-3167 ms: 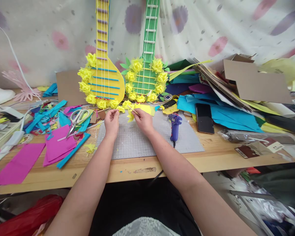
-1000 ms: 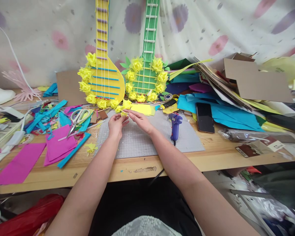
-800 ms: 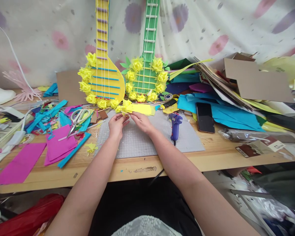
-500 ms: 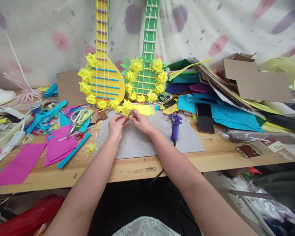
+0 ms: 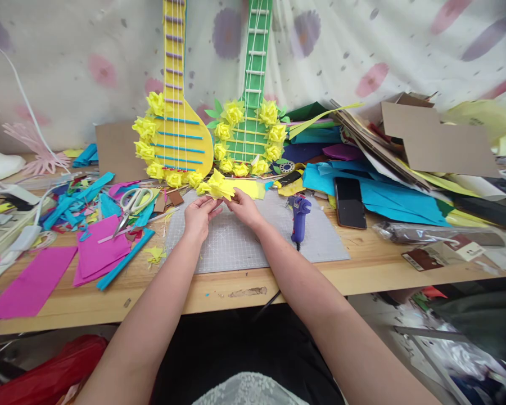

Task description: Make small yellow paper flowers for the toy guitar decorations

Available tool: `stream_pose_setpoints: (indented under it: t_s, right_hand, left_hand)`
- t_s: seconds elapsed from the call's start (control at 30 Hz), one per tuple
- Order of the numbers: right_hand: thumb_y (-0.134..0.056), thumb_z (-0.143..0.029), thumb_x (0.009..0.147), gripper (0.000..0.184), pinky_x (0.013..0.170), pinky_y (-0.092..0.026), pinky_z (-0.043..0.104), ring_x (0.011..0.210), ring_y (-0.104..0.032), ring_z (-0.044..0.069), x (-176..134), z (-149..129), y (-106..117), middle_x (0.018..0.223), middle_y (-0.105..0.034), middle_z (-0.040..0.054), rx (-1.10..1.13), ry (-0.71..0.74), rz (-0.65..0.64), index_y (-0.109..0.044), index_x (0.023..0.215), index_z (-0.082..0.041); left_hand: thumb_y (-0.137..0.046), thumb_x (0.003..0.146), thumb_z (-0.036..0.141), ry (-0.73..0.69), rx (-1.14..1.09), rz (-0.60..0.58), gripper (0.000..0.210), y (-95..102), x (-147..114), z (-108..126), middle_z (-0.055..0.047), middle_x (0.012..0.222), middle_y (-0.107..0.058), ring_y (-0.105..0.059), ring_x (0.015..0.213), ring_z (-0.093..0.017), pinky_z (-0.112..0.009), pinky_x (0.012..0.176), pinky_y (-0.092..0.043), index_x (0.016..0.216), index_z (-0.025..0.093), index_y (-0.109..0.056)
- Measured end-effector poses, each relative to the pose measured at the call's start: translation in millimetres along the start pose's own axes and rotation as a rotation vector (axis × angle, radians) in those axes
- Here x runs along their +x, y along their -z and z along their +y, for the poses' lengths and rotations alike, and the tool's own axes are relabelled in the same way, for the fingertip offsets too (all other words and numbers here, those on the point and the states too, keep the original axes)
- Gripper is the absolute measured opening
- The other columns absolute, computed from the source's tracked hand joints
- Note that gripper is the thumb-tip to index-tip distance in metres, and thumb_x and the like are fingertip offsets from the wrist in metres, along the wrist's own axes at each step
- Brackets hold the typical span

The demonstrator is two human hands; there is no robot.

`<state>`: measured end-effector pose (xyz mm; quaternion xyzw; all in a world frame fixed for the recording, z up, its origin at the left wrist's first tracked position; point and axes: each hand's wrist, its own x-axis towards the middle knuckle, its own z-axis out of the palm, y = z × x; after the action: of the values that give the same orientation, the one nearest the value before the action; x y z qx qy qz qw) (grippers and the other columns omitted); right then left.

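Note:
A yellow paper flower [image 5: 217, 185] is held between my two hands over the grey cutting mat [image 5: 231, 242]. My left hand [image 5: 198, 218] grips its lower left side, fingers closed. On its right edge, my right hand [image 5: 243, 207] pinches the petals. Behind the flower lies a sheet of yellow paper [image 5: 253, 189]. Against the curtain stand a yellow craft guitar [image 5: 194, 126] and a green craft guitar [image 5: 248, 135], both trimmed with yellow paper flowers and strung with white strings. A blue glue gun [image 5: 299, 219] stands on the mat, right of my right hand.
Scissors [image 5: 130, 205] and pink paper sheets [image 5: 101, 247] lie left among blue scraps. A phone [image 5: 349, 203] rests on blue paper [image 5: 392, 191] at the right. Cardboard [image 5: 438, 140] is stacked behind. The wooden table's front edge [image 5: 231, 304] runs below my forearms.
The yellow flower has tipped up and turned, so more of its petals now show above my fingers. My right hand has shifted slightly around it; the camera view moved a little.

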<state>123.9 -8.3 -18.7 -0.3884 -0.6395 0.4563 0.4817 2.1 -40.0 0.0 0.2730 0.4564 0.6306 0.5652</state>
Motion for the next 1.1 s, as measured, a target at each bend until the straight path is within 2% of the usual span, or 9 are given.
stream_pose_setpoints:
  t_s: [0.17, 0.27, 0.47, 0.6, 0.7, 0.93, 1.1]
  right_hand:
    - [-0.048, -0.022, 0.067, 0.008, 0.051, -0.032, 0.019, 0.051, -0.038, 0.005, -1, -3, 2, 0.056, -0.042, -0.0076, 0.028, -0.069, -0.041, -0.042, 0.070, -0.018]
    - [-0.047, -0.020, 0.067, 0.006, 0.047, -0.028, 0.018, 0.046, -0.036, 0.005, -2, -7, 3, 0.050, -0.041, -0.0086, 0.055, -0.121, -0.073, -0.041, 0.069, -0.018]
    - [-0.052, -0.032, 0.073, 0.016, 0.041, -0.024, 0.017, 0.039, -0.032, 0.004, -7, -19, -2, 0.045, -0.042, -0.0092, 0.112, -0.213, -0.153, -0.045, 0.073, -0.018]
    - [-0.053, -0.040, 0.074, 0.024, 0.040, -0.023, 0.017, 0.038, -0.032, 0.003, -8, -18, -3, 0.045, -0.042, -0.0091, 0.115, -0.178, -0.210, -0.046, 0.073, -0.017]
    - [-0.054, -0.043, 0.074, 0.027, 0.040, -0.025, 0.017, 0.039, -0.034, 0.003, -8, -16, -3, 0.047, -0.044, -0.0084, 0.086, -0.152, -0.228, -0.049, 0.076, -0.017]
    - [-0.052, -0.027, 0.072, 0.016, 0.045, -0.032, 0.016, 0.046, -0.043, 0.004, -8, -12, -8, 0.052, -0.050, -0.0075, 0.037, -0.139, -0.152, -0.049, 0.083, -0.017]
    - [-0.054, -0.032, 0.070, 0.018, 0.047, -0.034, 0.016, 0.049, -0.047, 0.005, -6, -6, -10, 0.055, -0.051, -0.0069, 0.067, -0.124, -0.108, -0.046, 0.079, -0.018]
  left_hand:
    - [-0.067, 0.061, 0.008, 0.000, -0.005, 0.013, 0.014, 0.1, 0, 1, -0.008, 0.080, -0.067, -0.066, 0.078, -0.018, -0.032, 0.074, -0.051, 0.075, 0.010, -0.063]
    - [-0.068, 0.060, 0.009, 0.004, -0.017, 0.024, 0.014, -1.7, -2, 3, -0.007, 0.076, -0.067, -0.066, 0.078, -0.018, -0.032, 0.075, -0.051, 0.072, 0.011, -0.062]
    - [-0.063, 0.066, 0.010, 0.057, -0.093, 0.057, 0.009, -2.0, -1, 4, -0.006, 0.073, -0.067, -0.066, 0.077, -0.016, -0.028, 0.075, -0.051, 0.074, 0.012, -0.061]
    - [-0.057, 0.071, 0.009, 0.073, -0.159, 0.036, 0.007, 1.6, 3, 3, -0.005, 0.074, -0.067, -0.065, 0.072, -0.011, -0.021, 0.071, -0.049, 0.077, 0.012, -0.061]
    - [-0.055, 0.073, 0.008, 0.089, -0.179, 0.053, 0.008, 2.7, 5, 3, -0.003, 0.071, -0.066, -0.064, 0.069, -0.010, -0.020, 0.070, -0.049, 0.076, 0.014, -0.060]
    - [-0.058, 0.067, 0.003, 0.070, -0.161, 0.115, 0.012, 0.9, 6, 5, -0.002, 0.065, -0.064, -0.063, 0.064, -0.011, -0.023, 0.070, -0.050, 0.069, 0.014, -0.054]
    - [-0.059, 0.065, 0.003, 0.043, -0.133, 0.138, 0.013, -0.7, 3, 6, -0.003, 0.066, -0.064, -0.065, 0.073, -0.014, -0.027, 0.075, -0.051, 0.070, 0.014, -0.054]
